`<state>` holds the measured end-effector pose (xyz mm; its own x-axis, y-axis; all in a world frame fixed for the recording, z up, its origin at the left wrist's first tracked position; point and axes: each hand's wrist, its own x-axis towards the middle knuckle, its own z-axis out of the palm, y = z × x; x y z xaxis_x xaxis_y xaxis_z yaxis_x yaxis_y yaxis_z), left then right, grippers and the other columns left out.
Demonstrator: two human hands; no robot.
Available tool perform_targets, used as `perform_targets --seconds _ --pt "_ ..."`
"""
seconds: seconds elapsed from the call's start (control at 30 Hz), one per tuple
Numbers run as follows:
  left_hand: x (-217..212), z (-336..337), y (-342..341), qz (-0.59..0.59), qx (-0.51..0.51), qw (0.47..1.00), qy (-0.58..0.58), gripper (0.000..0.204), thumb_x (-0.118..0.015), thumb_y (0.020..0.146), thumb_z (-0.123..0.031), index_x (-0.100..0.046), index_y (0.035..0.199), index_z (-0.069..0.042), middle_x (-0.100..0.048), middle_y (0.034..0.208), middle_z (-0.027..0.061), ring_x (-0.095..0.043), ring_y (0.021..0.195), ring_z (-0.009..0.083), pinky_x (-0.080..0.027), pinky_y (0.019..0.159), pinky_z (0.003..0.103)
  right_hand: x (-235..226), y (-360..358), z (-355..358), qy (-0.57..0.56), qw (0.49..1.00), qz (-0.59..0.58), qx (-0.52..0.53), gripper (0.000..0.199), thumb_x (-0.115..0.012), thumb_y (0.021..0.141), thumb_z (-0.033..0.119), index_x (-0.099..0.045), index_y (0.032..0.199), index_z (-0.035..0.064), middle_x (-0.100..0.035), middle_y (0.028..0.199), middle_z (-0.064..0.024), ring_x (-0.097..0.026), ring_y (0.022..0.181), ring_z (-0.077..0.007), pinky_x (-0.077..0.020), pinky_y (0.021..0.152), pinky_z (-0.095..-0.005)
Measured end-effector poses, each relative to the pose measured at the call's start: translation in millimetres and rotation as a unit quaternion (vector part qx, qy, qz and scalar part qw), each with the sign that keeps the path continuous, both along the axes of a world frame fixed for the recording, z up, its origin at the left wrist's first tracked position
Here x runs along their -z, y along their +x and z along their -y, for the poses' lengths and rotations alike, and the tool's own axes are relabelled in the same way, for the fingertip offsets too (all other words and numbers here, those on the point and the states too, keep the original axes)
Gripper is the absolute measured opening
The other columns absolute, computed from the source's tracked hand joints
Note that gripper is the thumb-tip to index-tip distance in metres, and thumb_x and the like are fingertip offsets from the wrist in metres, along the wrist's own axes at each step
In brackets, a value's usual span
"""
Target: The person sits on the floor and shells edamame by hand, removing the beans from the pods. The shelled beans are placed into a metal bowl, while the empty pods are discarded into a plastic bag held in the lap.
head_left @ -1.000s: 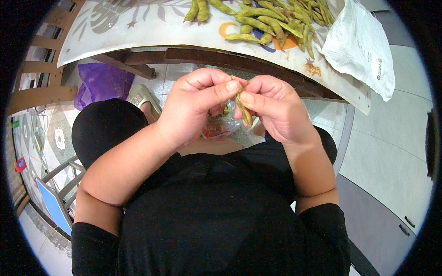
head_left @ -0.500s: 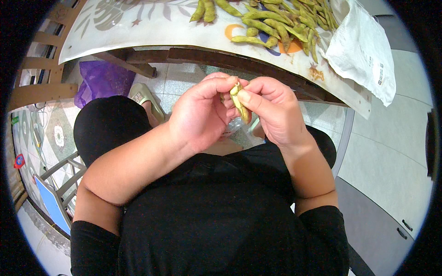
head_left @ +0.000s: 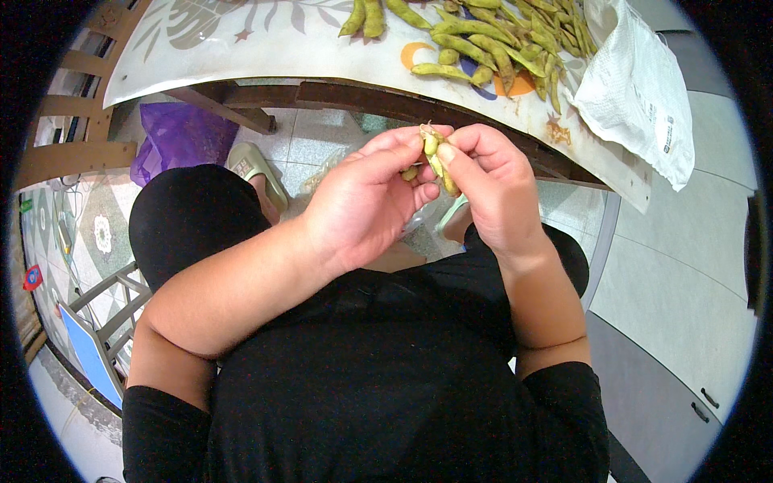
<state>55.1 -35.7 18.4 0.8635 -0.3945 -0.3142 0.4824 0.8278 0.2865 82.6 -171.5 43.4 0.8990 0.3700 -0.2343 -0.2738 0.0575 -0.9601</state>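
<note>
Between my two hands, over my lap, is a green soybean pod (head_left: pixel 435 158), split along its side with pale beans showing. My left hand (head_left: pixel 366 189) pinches the pod's upper end with thumb and fingers. Something small and green, perhaps a loose bean (head_left: pixel 410 173), sits in the curled fingers of that hand. From the other side my right hand (head_left: pixel 495 181) grips the same pod, its thumb pressed on the split. A pile of whole soybean pods (head_left: pixel 499 40) lies on the table ahead, with a few more pods (head_left: pixel 366 18) to its left.
The table's edge (head_left: pixel 322 79), covered by a printed cloth, runs just beyond my hands. A white bag (head_left: pixel 636 88) hangs over its right corner. A purple mesh bag (head_left: pixel 181 141) stands on the floor at left, near a blue-topped stool (head_left: pixel 90 350). Grey-white cabinets (head_left: pixel 676 249) are at right.
Both hands have shifted slightly right and away from me with the pod. The pod is opened wider, and a small green piece now shows within my left fingers.
</note>
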Motion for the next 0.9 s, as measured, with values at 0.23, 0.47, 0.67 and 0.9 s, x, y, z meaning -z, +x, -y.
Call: perform_targets --seconds 0.23,0.47,0.67,0.9 --pt "-1.5 2.0 -2.0 0.025 -0.027 0.976 0.216 0.017 -0.046 0.084 -0.018 -0.051 0.093 -0.004 -0.054 0.088 0.0038 -0.050 0.080 0.0126 -0.041 0.070 0.026 -5.8 -1.6 -2.3 -0.108 0.990 0.093 -0.004 0.004 -0.050 0.078 0.002 -0.052 0.075 0.0001 -0.055 0.067 -0.0023 -0.051 0.060 -0.0059 -0.0425 0.053 -0.0193" --pt "-3.6 -1.2 1.7 -0.011 -0.043 0.984 0.174 0.011 -0.047 0.082 -0.011 -0.049 0.089 -0.003 -0.053 0.083 0.0053 -0.050 0.075 0.0128 -0.042 0.066 0.024 -7.0 0.0 -0.9 -0.108 0.990 0.089 -0.019 0.003 -0.051 0.078 0.001 -0.052 0.076 -0.0005 -0.055 0.070 -0.0023 -0.052 0.062 -0.0056 -0.0425 0.054 -0.0193" --pt "2.6 -6.1 6.1 -0.014 -0.014 0.992 0.121 0.015 -0.047 0.083 -0.018 -0.051 0.090 -0.005 -0.055 0.084 0.0041 -0.051 0.077 0.0121 -0.042 0.067 0.026 -0.5 2.8 0.8 -0.091 0.992 0.083 -0.015 0.005 -0.052 0.079 0.004 -0.051 0.080 -0.0009 -0.054 0.070 -0.0029 -0.051 0.060 -0.0071 -0.0414 0.053 -0.0178" --pt "-7.1 -4.0 4.0 0.040 0.003 0.981 0.188 0.015 -0.059 0.077 -0.016 -0.053 0.083 -0.005 -0.055 0.075 0.0020 -0.048 0.065 0.0078 -0.038 0.060 0.020 1.5 5.4 2.9 0.073 0.996 -0.050 0.009 0.013 -0.055 0.078 0.007 -0.048 0.086 0.0003 -0.055 0.070 -0.0045 -0.050 0.056 -0.0082 -0.0402 0.048 -0.0185"
